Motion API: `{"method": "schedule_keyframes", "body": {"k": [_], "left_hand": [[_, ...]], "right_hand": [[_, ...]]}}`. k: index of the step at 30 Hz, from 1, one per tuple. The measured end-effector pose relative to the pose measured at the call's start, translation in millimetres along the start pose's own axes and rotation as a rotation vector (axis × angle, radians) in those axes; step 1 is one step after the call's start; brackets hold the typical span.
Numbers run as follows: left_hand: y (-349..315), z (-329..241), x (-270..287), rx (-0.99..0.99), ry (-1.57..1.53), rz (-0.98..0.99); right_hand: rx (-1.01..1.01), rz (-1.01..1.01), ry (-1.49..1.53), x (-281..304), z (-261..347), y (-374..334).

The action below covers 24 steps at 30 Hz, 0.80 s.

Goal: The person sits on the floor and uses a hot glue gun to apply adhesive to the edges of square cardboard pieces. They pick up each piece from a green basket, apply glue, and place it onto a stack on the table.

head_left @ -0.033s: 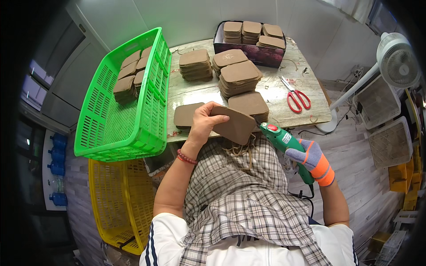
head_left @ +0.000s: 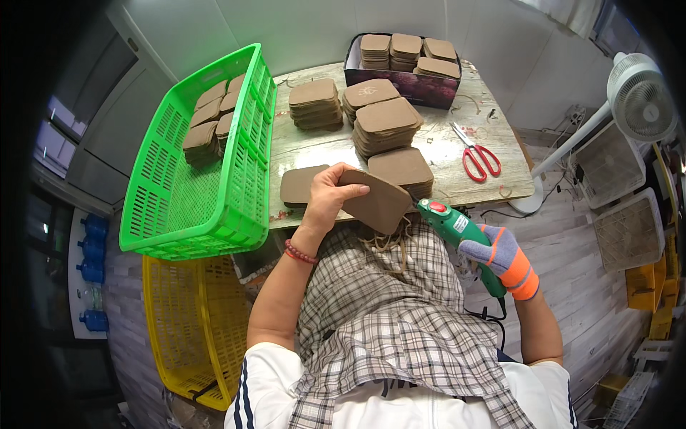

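Presently | left hand (head_left: pixel 327 196) pinching brown pad (head_left: pixel 379 205) | right hand (head_left: pixel 501 257) gripping green tool (head_left: pixel 449 227) | white printed label (head_left: pixel 461 223)

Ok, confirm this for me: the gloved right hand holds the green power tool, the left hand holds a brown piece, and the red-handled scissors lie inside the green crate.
The scissors are misplaced: the head view shows them on the table, not inside the green crate. The gloved right hand does hold the green power tool, the left hand a brown piece.

Pale panelled walls (head_left: pixel 293 32), grey plank floor (head_left: pixel 564 286), wood-grained table (head_left: pixel 511 154) catching glare, window (head_left: pixel 53 154) at left
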State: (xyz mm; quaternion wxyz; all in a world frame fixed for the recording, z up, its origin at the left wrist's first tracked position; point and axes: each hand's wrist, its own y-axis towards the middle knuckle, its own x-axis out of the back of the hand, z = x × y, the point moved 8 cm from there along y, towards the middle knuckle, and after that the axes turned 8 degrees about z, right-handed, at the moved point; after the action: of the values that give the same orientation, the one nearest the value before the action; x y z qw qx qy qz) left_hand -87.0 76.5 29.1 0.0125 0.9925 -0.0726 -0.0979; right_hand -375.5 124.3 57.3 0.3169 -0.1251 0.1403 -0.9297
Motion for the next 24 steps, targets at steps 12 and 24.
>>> {"method": "schedule_keyframes", "body": {"k": [12,24], "left_hand": [[-4,8,-27,0.158,0.064,0.219],[-16,22,-35,0.25,0.101,0.323]], "right_hand": [[-0.074,0.065,0.013,-19,4,7],[0.009,0.097,0.06,-46,13,40]]}}
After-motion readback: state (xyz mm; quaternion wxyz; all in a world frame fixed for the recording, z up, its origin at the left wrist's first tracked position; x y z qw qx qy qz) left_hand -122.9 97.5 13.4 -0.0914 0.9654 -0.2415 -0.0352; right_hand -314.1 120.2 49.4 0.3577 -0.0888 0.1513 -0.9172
